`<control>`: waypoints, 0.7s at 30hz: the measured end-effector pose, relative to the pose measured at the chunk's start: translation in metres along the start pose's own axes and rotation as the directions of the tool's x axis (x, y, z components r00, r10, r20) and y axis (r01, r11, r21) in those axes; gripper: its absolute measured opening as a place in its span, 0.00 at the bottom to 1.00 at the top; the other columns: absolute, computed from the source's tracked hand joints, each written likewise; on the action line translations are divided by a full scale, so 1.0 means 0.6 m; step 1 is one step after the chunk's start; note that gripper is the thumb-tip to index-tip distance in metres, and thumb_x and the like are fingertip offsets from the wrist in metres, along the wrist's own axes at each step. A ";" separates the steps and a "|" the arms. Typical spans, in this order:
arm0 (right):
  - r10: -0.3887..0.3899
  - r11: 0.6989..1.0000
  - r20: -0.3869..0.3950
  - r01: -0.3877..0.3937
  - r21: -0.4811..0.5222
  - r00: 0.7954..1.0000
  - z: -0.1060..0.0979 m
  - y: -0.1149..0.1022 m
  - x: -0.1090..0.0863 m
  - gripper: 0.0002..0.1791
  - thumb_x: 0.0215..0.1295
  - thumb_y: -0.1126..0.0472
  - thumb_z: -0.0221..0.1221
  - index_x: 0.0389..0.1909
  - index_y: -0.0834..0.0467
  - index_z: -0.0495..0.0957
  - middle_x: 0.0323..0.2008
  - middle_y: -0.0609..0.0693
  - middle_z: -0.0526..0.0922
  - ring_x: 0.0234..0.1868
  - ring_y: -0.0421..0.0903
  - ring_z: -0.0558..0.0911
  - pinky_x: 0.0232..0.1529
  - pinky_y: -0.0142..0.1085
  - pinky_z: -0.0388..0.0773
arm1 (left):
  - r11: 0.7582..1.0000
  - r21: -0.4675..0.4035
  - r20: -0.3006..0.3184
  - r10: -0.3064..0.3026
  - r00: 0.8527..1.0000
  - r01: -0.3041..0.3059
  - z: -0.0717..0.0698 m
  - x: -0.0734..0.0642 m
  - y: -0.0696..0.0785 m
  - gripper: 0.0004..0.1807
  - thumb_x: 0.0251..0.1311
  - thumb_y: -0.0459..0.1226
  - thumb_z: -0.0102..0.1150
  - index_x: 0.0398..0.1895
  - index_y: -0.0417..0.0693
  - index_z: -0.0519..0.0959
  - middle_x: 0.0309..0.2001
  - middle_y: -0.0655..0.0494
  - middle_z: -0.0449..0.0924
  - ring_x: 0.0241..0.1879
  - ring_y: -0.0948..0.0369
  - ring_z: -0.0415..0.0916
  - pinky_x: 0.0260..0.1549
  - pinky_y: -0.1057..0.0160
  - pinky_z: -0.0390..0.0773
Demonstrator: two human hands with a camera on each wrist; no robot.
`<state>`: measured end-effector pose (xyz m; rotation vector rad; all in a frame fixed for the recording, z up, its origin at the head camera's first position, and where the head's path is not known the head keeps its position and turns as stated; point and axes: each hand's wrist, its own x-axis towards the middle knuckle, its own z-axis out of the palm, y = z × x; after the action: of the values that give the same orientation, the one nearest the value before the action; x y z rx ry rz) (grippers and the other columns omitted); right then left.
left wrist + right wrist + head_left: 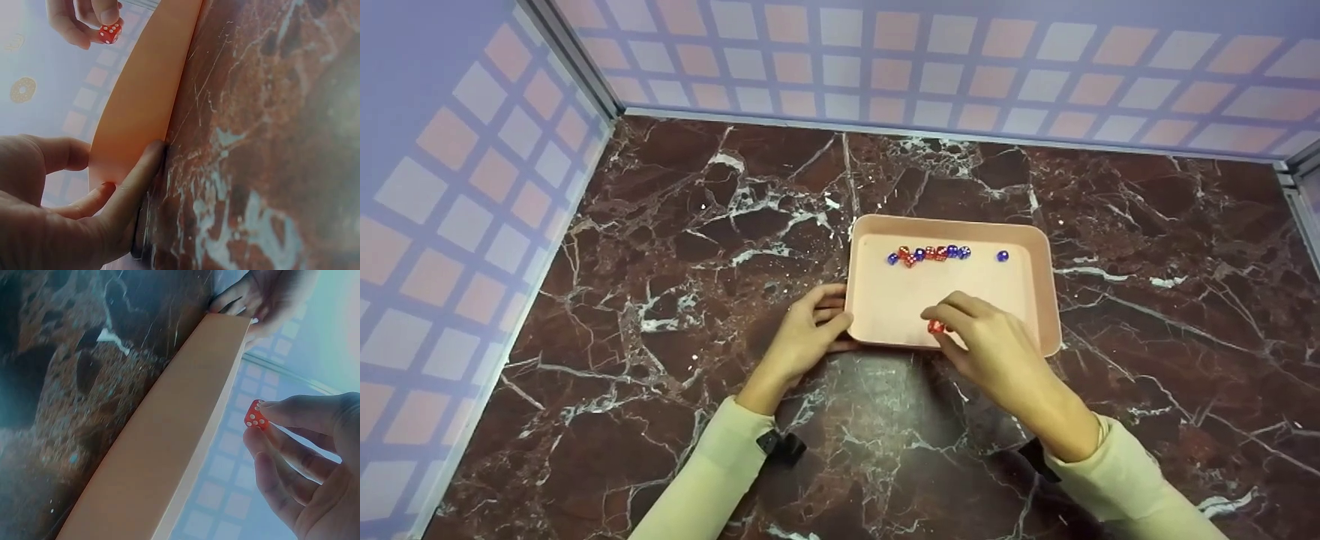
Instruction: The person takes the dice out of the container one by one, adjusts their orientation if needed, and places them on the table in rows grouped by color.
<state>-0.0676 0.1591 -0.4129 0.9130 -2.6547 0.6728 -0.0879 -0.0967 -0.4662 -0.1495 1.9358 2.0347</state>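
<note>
My right hand is over the near part of a shallow peach tray. Its thumb and fingertips pinch a red die with white dots, held above the near wall in the right wrist view. At the tray's near left corner, my left hand holds the wall, thumb at the rim and fingers against the outer side, as the left wrist view shows. Toward the back of the tray, red dice and blue dice form an uneven row. One blue die lies apart, to the right of them.
The tray sits on a dark red-brown marbled table with white veins. Small white specks show on the surface left of the tray. Panels with pink and white squares stand along the back and the left side.
</note>
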 end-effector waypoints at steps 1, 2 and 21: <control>-0.003 1.000 0.000 0.003 0.004 1.000 0.001 -0.001 0.001 0.11 0.62 0.69 0.73 0.44 0.57 0.88 0.39 0.48 0.87 0.37 0.48 0.86 0.35 0.45 0.89 | 1.000 -0.001 -0.004 0.000 1.000 0.000 0.000 0.001 0.001 0.26 0.72 0.25 0.56 0.72 0.34 0.70 0.61 0.31 0.73 0.58 0.41 0.79 0.47 0.53 0.93; -0.004 1.000 0.001 0.004 0.008 1.000 0.002 -0.002 0.001 0.11 0.62 0.69 0.73 0.43 0.57 0.88 0.39 0.48 0.87 0.37 0.48 0.87 0.35 0.45 0.89 | 1.000 -0.002 -0.007 -0.001 1.000 0.001 0.000 0.001 0.001 0.25 0.73 0.25 0.56 0.72 0.34 0.70 0.61 0.31 0.73 0.57 0.41 0.80 0.47 0.53 0.93; -0.013 1.000 0.038 0.012 0.028 0.999 0.017 -0.025 -0.008 0.10 0.61 0.71 0.73 0.42 0.57 0.87 0.38 0.47 0.85 0.38 0.48 0.86 0.38 0.43 0.90 | 0.999 0.024 0.017 0.022 1.000 -0.022 0.006 0.012 0.002 0.22 0.77 0.27 0.53 0.72 0.32 0.69 0.62 0.29 0.71 0.58 0.40 0.80 0.51 0.52 0.92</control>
<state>-0.0556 0.1459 -0.4182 0.9585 -2.6766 0.6978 -0.0947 -0.0920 -0.4672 -0.1056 1.9592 2.0192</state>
